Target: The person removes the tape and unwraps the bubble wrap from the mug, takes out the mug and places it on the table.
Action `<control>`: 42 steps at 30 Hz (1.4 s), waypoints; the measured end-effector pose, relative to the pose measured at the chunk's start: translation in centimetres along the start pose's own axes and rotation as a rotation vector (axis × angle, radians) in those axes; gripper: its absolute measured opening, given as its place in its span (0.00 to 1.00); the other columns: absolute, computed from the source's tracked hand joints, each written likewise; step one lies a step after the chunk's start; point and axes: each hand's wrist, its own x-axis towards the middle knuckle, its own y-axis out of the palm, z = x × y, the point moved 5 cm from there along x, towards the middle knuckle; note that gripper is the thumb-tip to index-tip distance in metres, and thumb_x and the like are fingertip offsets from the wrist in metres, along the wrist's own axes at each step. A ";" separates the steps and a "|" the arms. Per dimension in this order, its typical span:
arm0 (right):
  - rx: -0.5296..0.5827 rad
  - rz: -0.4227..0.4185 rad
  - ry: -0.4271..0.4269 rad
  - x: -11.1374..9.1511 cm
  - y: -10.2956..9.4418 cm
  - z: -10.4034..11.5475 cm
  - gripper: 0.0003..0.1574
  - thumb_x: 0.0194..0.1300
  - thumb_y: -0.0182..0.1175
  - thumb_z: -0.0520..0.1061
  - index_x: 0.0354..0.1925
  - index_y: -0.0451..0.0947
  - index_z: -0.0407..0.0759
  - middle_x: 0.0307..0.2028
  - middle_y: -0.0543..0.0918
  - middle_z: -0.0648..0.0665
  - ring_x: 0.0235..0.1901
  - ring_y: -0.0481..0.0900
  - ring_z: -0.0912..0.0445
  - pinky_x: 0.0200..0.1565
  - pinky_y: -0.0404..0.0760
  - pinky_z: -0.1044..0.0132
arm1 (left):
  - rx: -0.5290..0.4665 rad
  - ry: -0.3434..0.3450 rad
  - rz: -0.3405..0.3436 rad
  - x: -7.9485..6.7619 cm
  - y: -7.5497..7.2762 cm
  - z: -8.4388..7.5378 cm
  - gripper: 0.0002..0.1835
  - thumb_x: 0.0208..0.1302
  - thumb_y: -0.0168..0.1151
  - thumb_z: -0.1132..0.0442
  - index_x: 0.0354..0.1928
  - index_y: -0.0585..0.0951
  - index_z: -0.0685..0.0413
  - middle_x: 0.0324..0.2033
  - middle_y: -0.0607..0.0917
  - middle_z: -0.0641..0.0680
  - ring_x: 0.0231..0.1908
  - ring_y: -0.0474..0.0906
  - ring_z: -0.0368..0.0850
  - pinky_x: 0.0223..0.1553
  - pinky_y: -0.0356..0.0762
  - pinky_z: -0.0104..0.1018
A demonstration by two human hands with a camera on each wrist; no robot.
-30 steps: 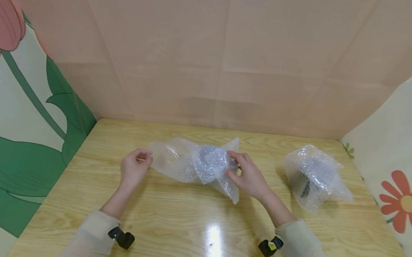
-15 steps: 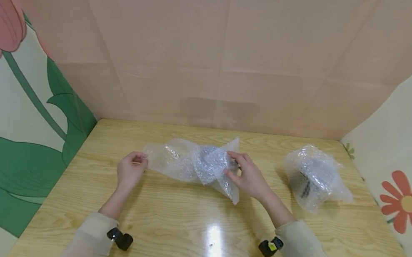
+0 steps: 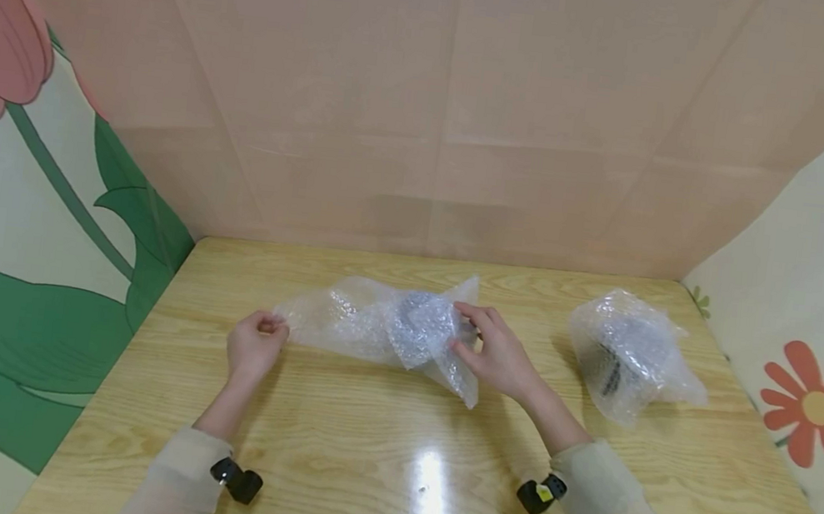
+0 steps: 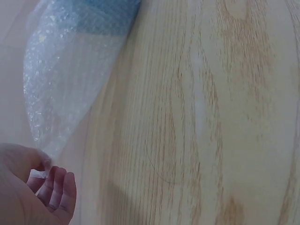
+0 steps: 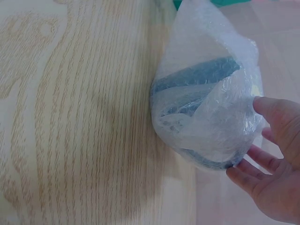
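Observation:
Clear bubble wrap [image 3: 334, 316] stretches across the middle of the table, around a bluish-grey item [image 3: 421, 327] whose kind the wrap hides. My left hand [image 3: 255, 345] pinches the loose left end of the wrap between thumb and fingers; the left wrist view shows this pinched corner of bubble wrap [image 4: 65, 84] drawn to a point. At the bundle's right end, my right hand [image 3: 503, 357] holds the wrapped item, thumb on the near side and fingers on the far side. Through the wrap, the right wrist view reveals dark blue-grey bands on the item [image 5: 197, 75].
A second bubble-wrapped bundle [image 3: 628, 355], with something dark inside, sits at the right of the wooden table [image 3: 346, 451]. A pinkish cloth backdrop [image 3: 442, 109] rises behind the table's far edge. Flower-patterned panels [image 3: 818, 409] flank it.
My left hand has drawn the loose end of the bubble wrap leftward and slightly nearer, lengthening the stretched part. My right hand and the wrapped item have stayed in place.

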 end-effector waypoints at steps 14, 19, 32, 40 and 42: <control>-0.011 -0.008 -0.021 -0.1 0.0 0.3 0.35 0.57 0.64 0.42 0.61 0.65 0.36 0.46 0.74 0.35 0.44 0.75 0.45 0.43 0.79 0.53 | 0.019 -0.057 0.029 -0.2 -0.2 1.4 0.10 0.52 0.59 0.66 0.36 0.82 0.61 0.32 0.84 0.60 0.33 0.79 0.50 0.34 0.72 0.32; -0.008 -0.013 -0.025 -0.1 0.1 0.2 0.35 0.58 0.63 0.43 0.61 0.66 0.36 0.46 0.74 0.34 0.43 0.75 0.45 0.42 0.79 0.53 | 0.030 -0.055 0.021 -0.2 -0.3 1.9 0.09 0.53 0.60 0.64 0.35 0.82 0.60 0.32 0.85 0.59 0.32 0.79 0.50 0.33 0.72 0.30; -0.004 -0.022 -0.029 -0.2 -0.1 0.3 0.35 0.57 0.64 0.42 0.61 0.66 0.35 0.46 0.74 0.34 0.42 0.75 0.46 0.41 0.79 0.53 | -0.009 -0.068 -0.032 -0.3 -1.5 1.3 0.10 0.56 0.60 0.61 0.38 0.81 0.58 0.34 0.85 0.60 0.31 0.79 0.49 0.29 0.70 0.29; -0.002 -0.014 -0.014 -0.2 0.0 0.3 0.34 0.58 0.63 0.43 0.61 0.65 0.35 0.47 0.74 0.34 0.43 0.75 0.46 0.43 0.79 0.53 | -0.092 -0.081 -0.050 0.1 -3.1 0.6 0.12 0.59 0.58 0.60 0.43 0.80 0.57 0.41 0.83 0.56 0.37 0.79 0.48 0.27 0.70 0.20; -0.003 -0.009 -0.008 -0.2 0.0 0.3 0.34 0.58 0.63 0.43 0.61 0.65 0.36 0.47 0.74 0.34 0.43 0.75 0.46 0.43 0.79 0.53 | -0.117 -0.080 -0.047 0.2 -3.4 0.4 0.13 0.60 0.58 0.60 0.45 0.80 0.57 0.43 0.82 0.56 0.39 0.78 0.48 0.29 0.71 0.20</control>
